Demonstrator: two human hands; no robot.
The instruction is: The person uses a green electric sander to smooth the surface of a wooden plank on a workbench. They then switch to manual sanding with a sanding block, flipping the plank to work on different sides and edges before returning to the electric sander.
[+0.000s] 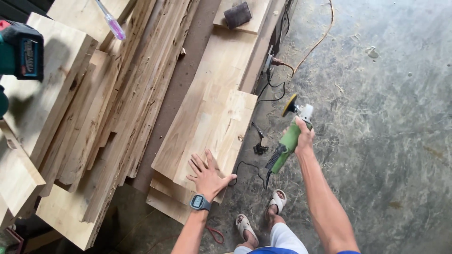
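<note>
The fingers (197,164) of the left hand (207,178) are spread open and laid flat on the near end of a pale wooden board (212,117), which is stacked on other boards. A dark watch (200,202) is worn on that wrist. The fingers of the right hand (303,136) are closed around the green body of an angle grinder (288,143), which is held in the air just beside the board's right edge, its yellow disc (290,105) turned away from the person. A black cord (247,165) hangs from the grinder's rear end. Further left, a large pile of planks (108,108) is seen, with a pink-handled screwdriver (113,23) and a teal drill (21,49) lying on it. Sandalled feet are planted on the dusty concrete floor (386,117).
</note>
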